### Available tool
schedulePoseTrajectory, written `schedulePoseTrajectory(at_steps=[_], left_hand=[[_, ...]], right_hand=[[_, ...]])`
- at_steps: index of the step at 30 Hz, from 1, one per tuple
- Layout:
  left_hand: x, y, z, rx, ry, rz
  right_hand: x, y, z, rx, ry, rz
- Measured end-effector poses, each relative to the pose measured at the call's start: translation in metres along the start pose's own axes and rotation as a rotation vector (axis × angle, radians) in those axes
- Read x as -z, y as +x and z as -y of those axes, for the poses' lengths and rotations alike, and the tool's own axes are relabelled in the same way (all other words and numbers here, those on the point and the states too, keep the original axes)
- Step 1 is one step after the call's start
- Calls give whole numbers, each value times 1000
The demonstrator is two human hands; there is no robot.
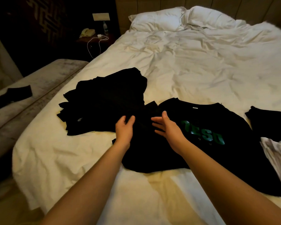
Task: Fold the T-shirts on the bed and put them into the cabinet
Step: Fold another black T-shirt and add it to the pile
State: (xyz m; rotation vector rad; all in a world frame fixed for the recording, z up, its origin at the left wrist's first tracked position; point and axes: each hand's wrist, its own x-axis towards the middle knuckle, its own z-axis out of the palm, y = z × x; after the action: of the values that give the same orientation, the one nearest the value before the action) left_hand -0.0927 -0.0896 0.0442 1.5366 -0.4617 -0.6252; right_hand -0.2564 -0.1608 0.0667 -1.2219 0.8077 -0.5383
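Black T-shirt w/ green lettering [206, 143] lies flat on bed [193, 65], centre-right. Pile of black T-shirts [104, 101] at 10 o'clock from it, edges touching. L hand [124, 129] at pile's near edge, grip curled, fingertips pinching dark fabric. R hand [166, 127] over lettered shirt's left part, grip loose, fingers spread, holding nothing. Another black garment [271, 124] at 3 o'clock. Pillows [185, 18] at 12.

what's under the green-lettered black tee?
The green-lettered black T-shirt lies spread flat on the white bedsheet, which shows around its edges. Anything directly beneath it is covered. Its left part merges darkly with the black pile.
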Motion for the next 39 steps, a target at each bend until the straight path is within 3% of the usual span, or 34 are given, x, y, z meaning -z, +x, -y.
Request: schedulePoseTrajectory(at_steps=[3, 6, 8, 13, 17, 20, 23, 28, 30, 32, 34, 39], left_hand=[[17, 43, -3, 180, -163, -84], [32, 60, 4, 255, -253, 7], [36, 50, 15, 215, -55, 11], [26, -17, 50, -78, 577, 43], [30, -52, 70, -153, 815, -20], [33, -68, 65, -220, 848, -102], [38, -81, 68, -313, 904, 35], [51, -92, 80, -382, 1030, 479], [56, -91, 82, -431, 1025, 531], [60, -88, 88, -538, 968, 508], [58, -89, 88, -537, 841, 448], [34, -109, 32, -21, 269, 399]], right_hand=[[3, -7, -11, 4, -66, -21], [5, -22, -33, 127, -216, -122], [9, -36, -50, 202, -299, -182], [23, -84, -90, 381, -582, -486], [27, -111, -116, 435, -829, -645], [28, -116, -127, 421, -939, -570], [30, -111, -130, 390, -1029, -477], [38, -98, -127, 434, -1087, -477], [37, -99, -123, 448, -1015, -484], [34, -102, -112, 467, -931, -524], [31, -104, -95, 520, -907, -568], [36, -80, -38, 604, -1014, -603]])
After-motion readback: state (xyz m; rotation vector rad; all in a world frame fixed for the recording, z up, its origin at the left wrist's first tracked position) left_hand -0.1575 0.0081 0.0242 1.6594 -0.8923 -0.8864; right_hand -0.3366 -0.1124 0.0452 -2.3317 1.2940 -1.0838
